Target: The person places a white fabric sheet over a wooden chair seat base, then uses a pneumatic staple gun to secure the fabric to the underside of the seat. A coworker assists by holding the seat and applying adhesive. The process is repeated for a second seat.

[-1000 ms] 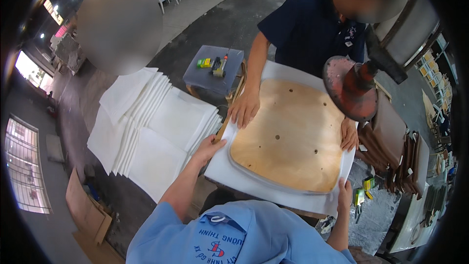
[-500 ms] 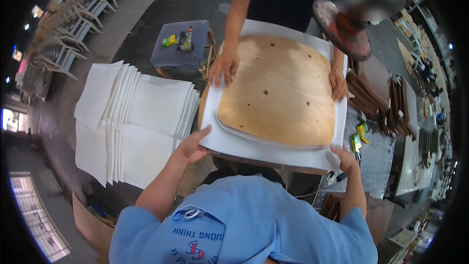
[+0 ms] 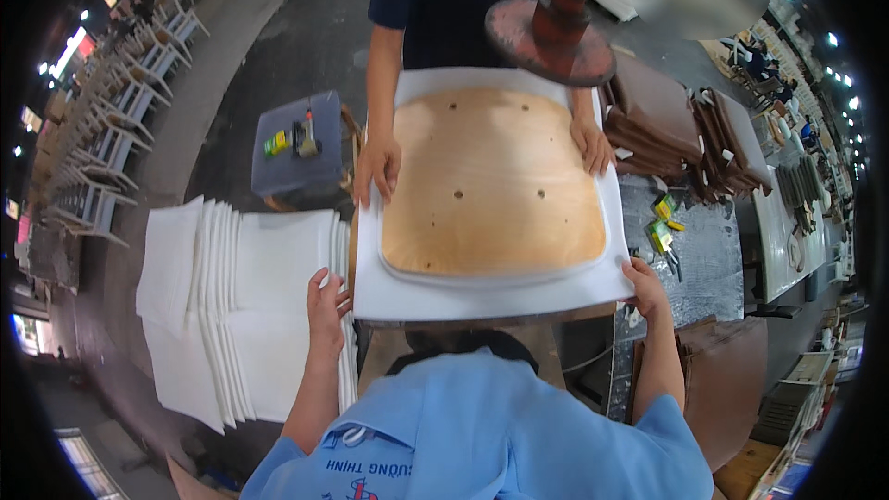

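Observation:
A pale plywood seat panel with several drilled holes lies on a larger white padding sheet. Just off the sheet's near left corner is my left hand, its fingers apart and nothing in them. My right hand pinches the near right corner of the sheet, thumb on top. Opposite me, a co-worker's hand rests on the sheet's left margin beside the panel. The co-worker's other hand presses the right margin.
Above the far right side hangs a round reddish press disc. Folded white sheets are stacked at my left, behind them a grey padded stool with tools. Brown seat covers and a side table stand at right.
My left hand has come off the sheet's corner and opened. My right hand keeps its corner. The sheet and panel now lie squarer to me, and the whole view has shifted.

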The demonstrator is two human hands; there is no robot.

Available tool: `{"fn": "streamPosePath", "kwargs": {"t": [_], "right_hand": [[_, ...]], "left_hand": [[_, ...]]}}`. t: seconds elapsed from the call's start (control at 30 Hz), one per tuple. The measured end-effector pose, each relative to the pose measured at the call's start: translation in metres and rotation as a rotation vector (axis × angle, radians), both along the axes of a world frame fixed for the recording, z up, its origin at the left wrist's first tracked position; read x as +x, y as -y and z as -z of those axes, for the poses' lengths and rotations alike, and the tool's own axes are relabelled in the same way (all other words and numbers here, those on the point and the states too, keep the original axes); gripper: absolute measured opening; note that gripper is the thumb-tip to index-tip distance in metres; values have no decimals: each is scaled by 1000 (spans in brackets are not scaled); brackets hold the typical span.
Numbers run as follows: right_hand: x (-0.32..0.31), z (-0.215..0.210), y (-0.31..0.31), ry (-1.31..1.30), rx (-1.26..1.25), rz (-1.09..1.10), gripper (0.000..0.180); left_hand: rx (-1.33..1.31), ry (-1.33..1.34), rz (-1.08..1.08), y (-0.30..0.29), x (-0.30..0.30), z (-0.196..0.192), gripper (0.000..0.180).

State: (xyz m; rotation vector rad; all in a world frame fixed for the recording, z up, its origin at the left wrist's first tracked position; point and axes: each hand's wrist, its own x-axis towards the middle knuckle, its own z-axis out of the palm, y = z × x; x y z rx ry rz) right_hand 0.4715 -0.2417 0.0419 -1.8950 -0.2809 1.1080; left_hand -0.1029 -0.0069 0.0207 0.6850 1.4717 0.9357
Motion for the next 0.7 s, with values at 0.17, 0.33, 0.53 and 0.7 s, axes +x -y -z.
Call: {"fn": "streamPosePath", "kwargs": {"t": [0.17,0.33,0.53,0.7], "right_hand": [[13,8,-63,440,1,-74,66],[0,14,-95,749,-286,-135,69],[-12,-1,-96,762,-365,-127,82],[5,1,-99,728,-253,-168,83]], "left_hand": [[191,-314,429,-64,36,6,53],[431,-584,371,-77,70,15,63],[394,-664,395,-66,71,0,58],[406,-752,376,-64,80,3,60]]}}
